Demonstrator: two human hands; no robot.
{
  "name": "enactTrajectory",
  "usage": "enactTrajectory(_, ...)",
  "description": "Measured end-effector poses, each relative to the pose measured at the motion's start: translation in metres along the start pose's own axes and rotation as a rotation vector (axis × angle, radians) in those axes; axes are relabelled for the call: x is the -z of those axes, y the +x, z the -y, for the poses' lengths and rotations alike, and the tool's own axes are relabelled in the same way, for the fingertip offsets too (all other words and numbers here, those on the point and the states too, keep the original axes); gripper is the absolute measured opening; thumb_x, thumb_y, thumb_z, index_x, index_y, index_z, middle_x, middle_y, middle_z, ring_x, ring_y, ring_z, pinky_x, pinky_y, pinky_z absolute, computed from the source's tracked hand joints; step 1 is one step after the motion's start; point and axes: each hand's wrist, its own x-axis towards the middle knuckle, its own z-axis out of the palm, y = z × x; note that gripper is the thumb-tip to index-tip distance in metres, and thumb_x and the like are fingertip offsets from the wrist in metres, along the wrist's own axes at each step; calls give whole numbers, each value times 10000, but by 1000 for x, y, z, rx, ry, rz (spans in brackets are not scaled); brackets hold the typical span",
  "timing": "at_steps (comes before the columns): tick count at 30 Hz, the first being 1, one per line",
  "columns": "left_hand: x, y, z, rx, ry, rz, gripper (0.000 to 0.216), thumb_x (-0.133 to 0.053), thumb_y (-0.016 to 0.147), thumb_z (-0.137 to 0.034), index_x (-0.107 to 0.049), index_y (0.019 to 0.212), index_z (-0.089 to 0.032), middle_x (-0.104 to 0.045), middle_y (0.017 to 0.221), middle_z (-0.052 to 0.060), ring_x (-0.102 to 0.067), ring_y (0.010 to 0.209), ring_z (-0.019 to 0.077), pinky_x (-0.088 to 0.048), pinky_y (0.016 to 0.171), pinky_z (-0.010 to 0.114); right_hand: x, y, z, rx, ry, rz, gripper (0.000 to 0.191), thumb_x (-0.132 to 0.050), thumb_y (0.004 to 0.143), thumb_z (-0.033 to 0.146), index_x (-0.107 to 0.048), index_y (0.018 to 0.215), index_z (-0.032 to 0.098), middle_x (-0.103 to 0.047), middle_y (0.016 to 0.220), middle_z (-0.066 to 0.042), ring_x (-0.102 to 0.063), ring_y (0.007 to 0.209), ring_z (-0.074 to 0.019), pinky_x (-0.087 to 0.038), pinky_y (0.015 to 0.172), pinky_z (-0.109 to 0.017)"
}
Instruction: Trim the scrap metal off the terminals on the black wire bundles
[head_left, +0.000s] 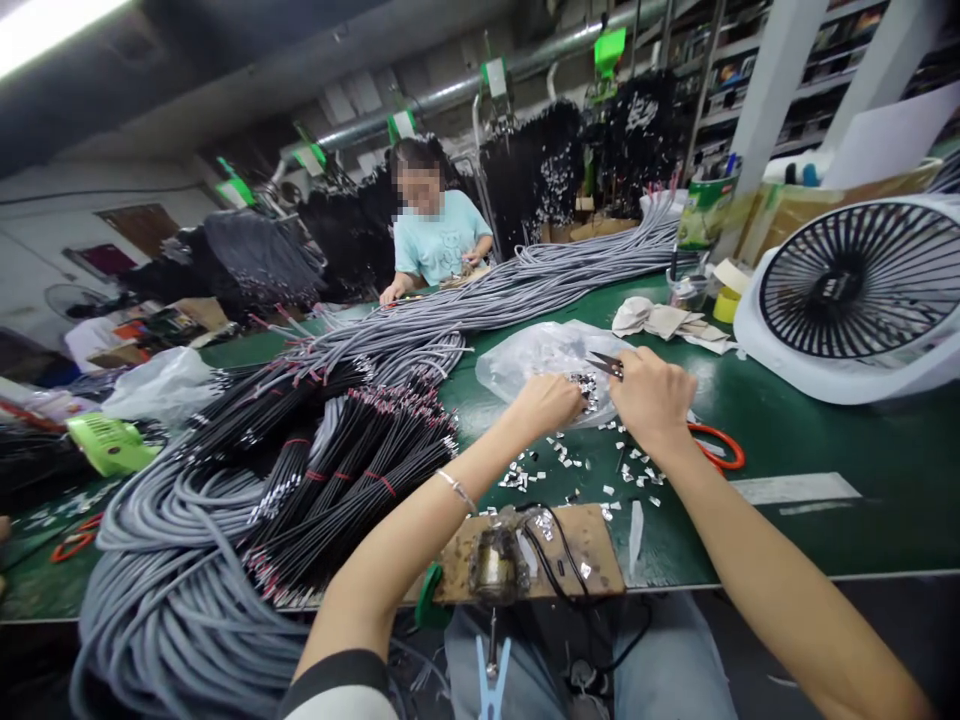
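My left hand [553, 403] is closed above the near edge of a clear plastic bag [517, 358]. A cluster of small black-and-silver pieces [587, 390] shows at its fingertips. Close by on the right, my right hand [656, 398] is wrapped round dark pointed scissors [604, 364], with their blades pointing left towards the left hand. An orange handle loop [718, 446] shows behind the right wrist; whether it belongs to the same scissors, I cannot tell. Small silver bits [517, 475] lie scattered on the green table [795, 440] below both hands.
Bundled black wires [352, 470] and thick grey cables [180, 540] fill the left. More cables [540, 270] cross the table's back, before a seated person [439, 235]. A fan [847, 290] stands right. A board [607, 550] with a small device [496, 565] lies at the front edge.
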Motion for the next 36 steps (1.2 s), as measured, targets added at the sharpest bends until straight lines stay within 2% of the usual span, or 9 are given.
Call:
enactTrajectory(6,-29,18,10,93,-30,-86,193,-478,844,-157,-665,861,-114,-661,871,122,-623,832,211,-449,688,303,1,-3,6,76,90,-49,195,-519,781,222,-665,907,195,-686,840,-70,-610,651,-210,-177,472,-283)
enactTrajectory(9,-29,7,17,191,-32,-146,249,-448,878,-247,-659,856,-117,-660,837,126,-609,853,223,-436,728,327,4,-5,9,102,129,-50,209,-528,767,222,-684,903,193,-700,838,-67,-614,649,-212,-196,468,-280)
enactTrajectory(14,-37,-77,42,467,-69,-252,272,-494,839,-412,-653,904,-202,-663,849,78,-602,836,211,-439,752,321,-3,-6,6,146,238,-96,224,-573,721,218,-690,911,221,-710,859,-32,-623,688,-205,-269,492,-264)
enactTrajectory(18,-44,-160,62,609,-51,-268,280,-611,760,-354,-630,987,-190,-648,914,104,-585,889,262,-450,757,357,-5,-10,9,207,326,-76,222,-571,717,201,-689,904,222,-713,854,-26,-637,731,-206,-334,533,-259)
enactTrajectory(21,-49,-186,65,664,-55,-274,265,-619,750,-273,-623,989,-159,-639,928,131,-580,900,288,-451,748,376,-2,-11,12,241,384,-46,210,-569,706,180,-691,874,214,-716,848,-21,-649,751,-207,-376,560,-260)
enactTrajectory(25,-45,-173,54,624,-145,-291,186,-527,820,-245,-603,971,-166,-659,880,93,-618,841,231,-445,742,309,-6,-13,13,283,459,-8,224,-553,711,163,-683,888,211,-714,886,-25,-655,803,-215,-425,620,-269)
enactTrajectory(30,-34,-130,39,494,-292,-223,249,-376,897,-277,-578,819,-154,-595,596,16,-582,573,166,-393,579,250,-17,-18,17,349,585,86,247,-534,714,146,-679,911,182,-710,925,-60,-649,854,-230,-456,725,-310)
enactTrajectory(33,-37,-105,40,361,-381,-120,312,-362,896,-318,-568,731,-153,-593,600,13,-549,564,152,-374,558,242,-17,-20,22,392,597,134,225,-552,697,134,-687,867,196,-718,885,-33,-657,821,-202,-469,705,-279)
enactTrajectory(36,-44,-87,47,192,-473,41,261,-487,823,-389,-591,757,-159,-630,676,7,-564,617,153,-391,564,229,-11,-22,26,400,593,176,214,-551,687,108,-693,820,195,-721,833,-22,-664,786,-196,-478,670,-268)
